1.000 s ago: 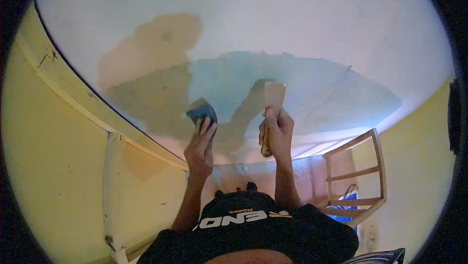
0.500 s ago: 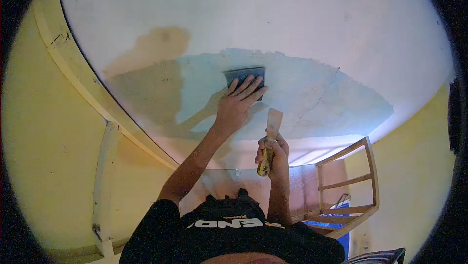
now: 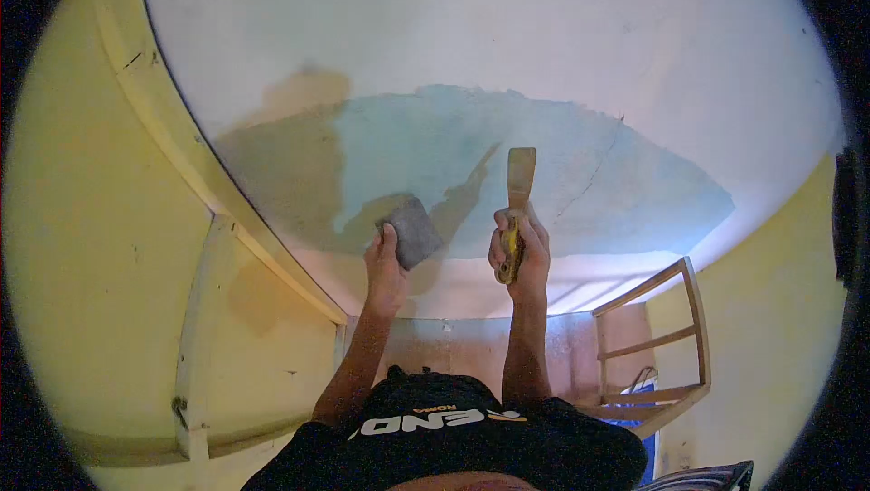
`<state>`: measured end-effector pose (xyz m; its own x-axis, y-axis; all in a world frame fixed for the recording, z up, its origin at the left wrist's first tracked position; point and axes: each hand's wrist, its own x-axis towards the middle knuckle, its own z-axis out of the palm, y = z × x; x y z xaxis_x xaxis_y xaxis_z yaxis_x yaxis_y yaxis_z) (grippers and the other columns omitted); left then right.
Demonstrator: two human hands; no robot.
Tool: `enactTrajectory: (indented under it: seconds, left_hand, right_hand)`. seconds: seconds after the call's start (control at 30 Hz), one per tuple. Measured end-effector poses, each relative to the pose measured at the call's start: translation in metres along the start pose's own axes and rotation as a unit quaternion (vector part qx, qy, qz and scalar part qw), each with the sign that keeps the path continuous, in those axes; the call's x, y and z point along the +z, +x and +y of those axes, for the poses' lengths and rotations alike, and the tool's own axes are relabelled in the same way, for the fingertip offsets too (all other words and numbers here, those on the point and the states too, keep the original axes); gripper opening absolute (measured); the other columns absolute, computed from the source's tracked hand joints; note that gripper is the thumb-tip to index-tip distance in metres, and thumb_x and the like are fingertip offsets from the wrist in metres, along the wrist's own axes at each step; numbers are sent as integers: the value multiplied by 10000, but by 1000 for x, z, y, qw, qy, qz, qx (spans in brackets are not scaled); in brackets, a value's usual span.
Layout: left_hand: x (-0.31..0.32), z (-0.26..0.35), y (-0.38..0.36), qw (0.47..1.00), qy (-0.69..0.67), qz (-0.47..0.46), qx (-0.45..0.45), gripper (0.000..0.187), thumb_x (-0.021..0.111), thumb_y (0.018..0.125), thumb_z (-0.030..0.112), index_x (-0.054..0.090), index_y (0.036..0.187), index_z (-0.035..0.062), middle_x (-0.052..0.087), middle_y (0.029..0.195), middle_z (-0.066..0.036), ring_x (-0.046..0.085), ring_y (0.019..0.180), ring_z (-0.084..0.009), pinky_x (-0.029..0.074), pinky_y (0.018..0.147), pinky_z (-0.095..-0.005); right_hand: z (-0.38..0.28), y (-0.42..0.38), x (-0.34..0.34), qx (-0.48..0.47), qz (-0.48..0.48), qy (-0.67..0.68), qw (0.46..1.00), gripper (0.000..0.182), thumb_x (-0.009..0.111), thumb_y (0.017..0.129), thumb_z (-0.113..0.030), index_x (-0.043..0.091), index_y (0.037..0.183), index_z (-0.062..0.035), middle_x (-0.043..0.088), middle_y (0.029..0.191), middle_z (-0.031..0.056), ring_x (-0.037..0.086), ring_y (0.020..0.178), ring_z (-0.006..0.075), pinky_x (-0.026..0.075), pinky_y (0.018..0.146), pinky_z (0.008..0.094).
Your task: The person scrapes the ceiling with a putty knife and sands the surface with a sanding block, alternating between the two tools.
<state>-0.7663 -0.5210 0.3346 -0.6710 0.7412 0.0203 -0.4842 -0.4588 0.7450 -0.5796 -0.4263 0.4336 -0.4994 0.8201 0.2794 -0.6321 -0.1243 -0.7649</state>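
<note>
My left hand (image 3: 385,273) grips a dark grey piece of sandpaper (image 3: 413,232), thumb on its near face; the fingers behind it are hidden. It is held below the pale ceiling (image 3: 562,29), beside a bluish-green patch (image 3: 489,142) with a ragged upper edge. To the right, my right hand (image 3: 524,255) is wrapped around the yellow handle of a putty knife (image 3: 521,174). The blade points up, and its shadow falls on the patch. A thin crack (image 3: 594,178) runs across the patch's right part.
Yellow walls (image 3: 100,291) rise on both sides. A wooden frame with crossbars (image 3: 652,343) stands at the right. Along the left wall runs a pale beam (image 3: 172,165) and an upright post (image 3: 195,337). A blue thing (image 3: 645,400) shows behind the frame.
My left hand has come down off the ceiling patch with the sandpaper, now turned with the thumb in front. My right hand has risen slightly with the putty knife, its blade now more upright.
</note>
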Motion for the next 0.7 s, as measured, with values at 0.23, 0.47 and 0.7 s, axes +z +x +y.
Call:
enactTrajectory:
  seconds: [0.23, 0.47, 0.7]
  left_hand:
    - [-13, -13, -31, 960, -122, 53, -247, 543, 568, 1018, 491, 589, 1325, 43, 664, 1244, -74, 644, 1133, -225, 550, 934, -364]
    - [58, 83, -3, 987, 63, 63, 134, 515, 567, 1058, 371, 562, 1357, -47, 651, 1294, -111, 639, 1132, -240, 522, 976, -368]
    - [109, 103, 62, 497, 643, -110, 572, 513, 647, 886, 156, 611, 1396, 202, 527, 1524, -19, 468, 1425, -292, 377, 1176, -462]
  right_hand:
    - [1, -13, 20, -76, 43, -218, 972, 584, 508, 1055, -146, 301, 1594, -54, 512, 961, 38, 434, 490, 52, 379, 387, 207]
    - [-2, 18, 13, -241, 20, -555, 796, 548, 592, 992, -120, 462, 1524, -101, 540, 793, 116, 554, 673, 229, 457, 594, 384]
    - [8, 43, 48, -276, 90, -641, 710, 571, 601, 947, -74, 485, 1503, -125, 562, 810, 173, 567, 686, 348, 464, 616, 460]
